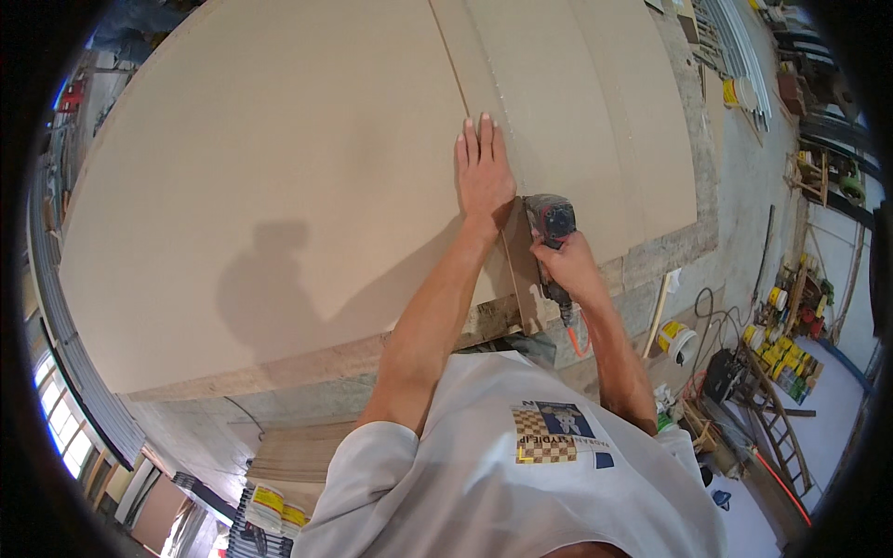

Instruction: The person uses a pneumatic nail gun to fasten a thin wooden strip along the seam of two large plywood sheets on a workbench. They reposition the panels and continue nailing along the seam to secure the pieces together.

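A large beige board point(233, 139) spreads out in front of me, with a narrower beige strip point(567, 121) along its right side. Where the two meet, a thin seam runs away from me. My left hand point(486, 177) lies flat across this seam, fingers stretched out and pointing away. Close by on the right, my right hand point(569, 265) is wrapped round the handle of a dark nail gun point(551, 219). The nail gun rests at the near end of the strip; its tip is hidden. An orange hose point(579, 339) hangs from its handle end.
Rough grey-brown supporting boards point(665, 242) show under the sheets' edges. At right stand a white and yellow bucket point(677, 341), a wooden ladder point(781, 437) and stacked yellow containers point(789, 358). Long metal profiles point(735, 46) lie at the far right. More buckets point(270, 507) stand at lower left.
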Demonstrator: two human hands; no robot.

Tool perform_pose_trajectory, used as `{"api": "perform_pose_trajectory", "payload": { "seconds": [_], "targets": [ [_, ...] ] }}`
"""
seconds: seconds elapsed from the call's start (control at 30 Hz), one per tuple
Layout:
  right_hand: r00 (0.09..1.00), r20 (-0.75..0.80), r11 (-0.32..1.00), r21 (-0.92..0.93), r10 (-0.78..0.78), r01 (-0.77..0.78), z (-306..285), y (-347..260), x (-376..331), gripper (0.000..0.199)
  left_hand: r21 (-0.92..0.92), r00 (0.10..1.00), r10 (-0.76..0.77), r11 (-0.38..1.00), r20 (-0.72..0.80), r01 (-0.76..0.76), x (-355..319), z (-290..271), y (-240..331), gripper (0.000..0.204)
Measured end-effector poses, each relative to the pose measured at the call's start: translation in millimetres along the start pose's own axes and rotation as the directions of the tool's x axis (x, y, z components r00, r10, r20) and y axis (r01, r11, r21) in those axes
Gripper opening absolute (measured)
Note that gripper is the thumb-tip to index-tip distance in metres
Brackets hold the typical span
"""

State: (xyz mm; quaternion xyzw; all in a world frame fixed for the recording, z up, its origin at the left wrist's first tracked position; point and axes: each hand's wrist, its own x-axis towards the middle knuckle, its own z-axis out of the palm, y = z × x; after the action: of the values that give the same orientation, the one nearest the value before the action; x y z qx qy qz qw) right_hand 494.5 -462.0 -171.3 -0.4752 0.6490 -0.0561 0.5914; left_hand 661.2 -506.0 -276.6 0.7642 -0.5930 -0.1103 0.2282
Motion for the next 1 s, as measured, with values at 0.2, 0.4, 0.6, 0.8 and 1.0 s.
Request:
{"api": "perform_pose_trajectory", "payload": {
  "seconds": [0.2,0.4,0.6,0.8,1.0],
  "targets": [
    [1.000,0.016,0.997,0.070,-0.020,0.019,3,7,-7,0.019,0.012,1.000,-0.005,1.000,-0.015,0.005,1,1,1,0.056],
    [0.997,-0.015,0.994,-0.073,0.078,-0.079,0,16,-22,0.021,0.010,0.999,-0.012,1.000,-0.033,0.013,2,3,2,0.057],
    [0.996,-0.042,0.990,-0.124,-0.074,0.069,-3,32,-22,0.023,0.028,0.999,-0.002,1.000,-0.053,0.003,4,1,3,0.056],
    [0.999,-0.025,0.997,-0.069,0.030,-0.032,0,33,-32,0.022,0.050,1.000,-0.005,0.999,-0.030,0.006,3,2,2,0.053],
    [0.998,-0.044,0.998,-0.063,-0.033,0.031,-2,40,-38,0.032,0.063,0.999,0.009,0.998,-0.032,-0.007,2,4,3,0.052]
  ]
}}
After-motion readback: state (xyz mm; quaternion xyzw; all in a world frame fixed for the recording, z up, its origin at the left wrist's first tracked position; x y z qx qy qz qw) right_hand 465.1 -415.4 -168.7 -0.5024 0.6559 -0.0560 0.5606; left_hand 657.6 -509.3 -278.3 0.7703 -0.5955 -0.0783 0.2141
